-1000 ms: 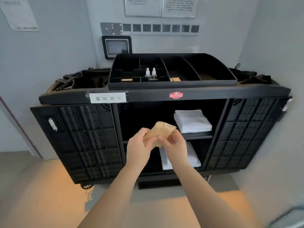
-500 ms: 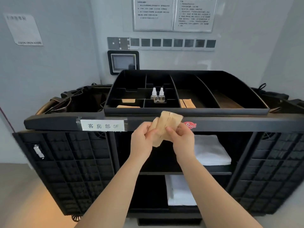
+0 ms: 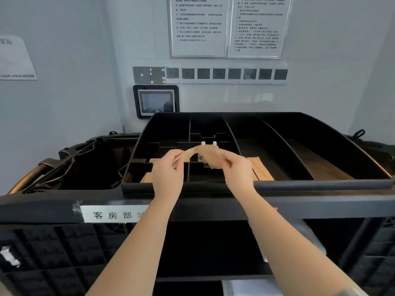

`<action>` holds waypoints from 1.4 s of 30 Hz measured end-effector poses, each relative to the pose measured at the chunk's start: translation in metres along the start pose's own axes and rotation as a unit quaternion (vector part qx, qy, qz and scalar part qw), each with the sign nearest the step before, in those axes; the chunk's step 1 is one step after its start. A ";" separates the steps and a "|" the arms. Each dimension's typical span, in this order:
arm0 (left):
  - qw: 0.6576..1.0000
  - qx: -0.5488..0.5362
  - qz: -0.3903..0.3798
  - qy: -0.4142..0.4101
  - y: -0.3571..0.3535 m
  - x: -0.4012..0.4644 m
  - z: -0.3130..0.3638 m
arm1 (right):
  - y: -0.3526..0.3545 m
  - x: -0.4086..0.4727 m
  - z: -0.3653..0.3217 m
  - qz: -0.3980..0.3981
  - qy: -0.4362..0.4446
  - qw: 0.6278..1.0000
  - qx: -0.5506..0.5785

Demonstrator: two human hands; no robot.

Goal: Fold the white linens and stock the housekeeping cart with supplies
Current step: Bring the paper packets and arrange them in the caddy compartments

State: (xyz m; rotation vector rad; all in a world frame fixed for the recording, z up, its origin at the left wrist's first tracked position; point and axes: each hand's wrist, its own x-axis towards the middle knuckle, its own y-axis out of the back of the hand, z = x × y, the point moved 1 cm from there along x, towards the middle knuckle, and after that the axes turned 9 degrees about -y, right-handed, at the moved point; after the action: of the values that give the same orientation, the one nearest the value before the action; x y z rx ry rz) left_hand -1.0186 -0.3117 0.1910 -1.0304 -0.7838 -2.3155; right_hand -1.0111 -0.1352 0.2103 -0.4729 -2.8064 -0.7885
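Note:
Both my hands hold thin tan paper packets (image 3: 203, 151) over the black divided tray (image 3: 320, 182) on top of the housekeeping cart (image 3: 38, 212). My left hand (image 3: 168, 171) pinches the left end and my right hand (image 3: 237, 171) pinches the right part, so the packets spread apart between them. Behind the packets stand two small white-capped bottles (image 3: 208, 143) in a middle compartment, mostly hidden. More tan packets (image 3: 259, 169) lie in the tray beside my right hand, and others (image 3: 147, 177) lie under my left hand.
A dark bag (image 3: 85, 163) hangs open at the cart's left end. A white label (image 3: 111, 214) is taped on the cart's front rail. White linen (image 3: 248, 287) shows on a shelf below. A wall panel screen (image 3: 156, 101) and notices (image 3: 228, 26) are behind the cart.
My hands rose from in front of the cart's shelves to above the top tray, and the packets fanned apart between them. The view came closer and higher.

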 end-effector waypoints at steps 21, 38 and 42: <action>0.997 0.075 0.001 -0.033 -0.024 0.001 -0.023 | -0.032 0.072 0.004 -0.256 0.047 0.901 -0.346; 0.973 0.169 -0.141 -0.067 -0.078 0.002 0.012 | 0.013 0.048 0.033 -0.022 0.131 0.958 -0.254; 0.917 0.231 -0.324 0.020 -0.085 0.019 0.028 | 0.008 0.059 0.036 -0.062 0.096 0.936 -0.333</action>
State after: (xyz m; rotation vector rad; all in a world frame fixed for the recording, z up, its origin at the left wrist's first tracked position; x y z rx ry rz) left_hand -1.0694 -0.2358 0.1954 -0.5507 -1.7638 -2.4396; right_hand -1.0671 -0.0945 0.1990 -0.2830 -2.3463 -1.7195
